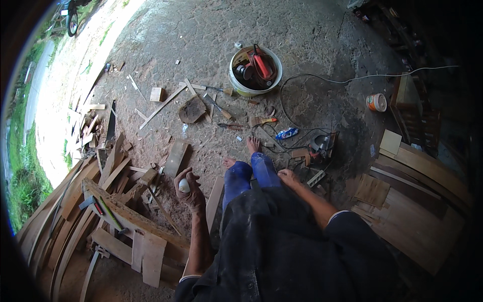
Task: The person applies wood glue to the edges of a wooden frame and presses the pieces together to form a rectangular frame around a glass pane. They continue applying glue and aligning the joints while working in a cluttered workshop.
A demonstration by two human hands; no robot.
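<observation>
My left hand (189,190) is raised in front of me and closed around a small white rounded object (184,185), held above the wood scraps on the ground. My right hand (288,177) rests on my right knee, fingers loosely curled, holding nothing I can see. My legs in blue trousers (250,173) stretch forward with bare feet (253,145) on the cracked dirt floor. A short plank (214,203) lies just right of my left hand.
A white bucket (255,70) with a red power tool stands ahead. Hand tools, a circular saw (322,144) and cables lie near my feet. Plank piles (115,221) lie left, wooden boards (417,201) right, a small orange-and-white can (377,102) far right.
</observation>
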